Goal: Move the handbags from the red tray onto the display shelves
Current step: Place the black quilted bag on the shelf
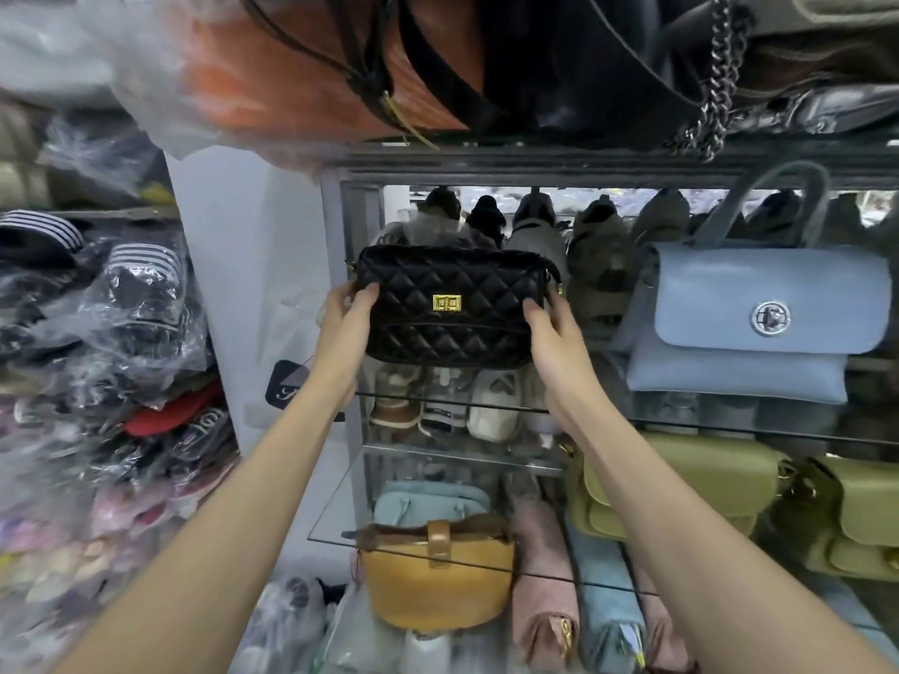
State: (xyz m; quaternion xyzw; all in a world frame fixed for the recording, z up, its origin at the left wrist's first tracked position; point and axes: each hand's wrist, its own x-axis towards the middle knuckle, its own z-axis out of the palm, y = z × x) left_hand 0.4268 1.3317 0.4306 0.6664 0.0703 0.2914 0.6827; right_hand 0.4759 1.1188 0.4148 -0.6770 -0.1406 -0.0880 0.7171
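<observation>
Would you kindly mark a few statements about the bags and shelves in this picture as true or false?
1. The left hand and right hand both hold the black bag. True.
2. Its clasp is silver. False: it is gold.
3. The blue bag stands to the right of the black bag. True.
4. The green bags sit on a shelf above the blue bag. False: they sit on the shelf below it.
5. The tan bag is lower than the black bag. True.
</observation>
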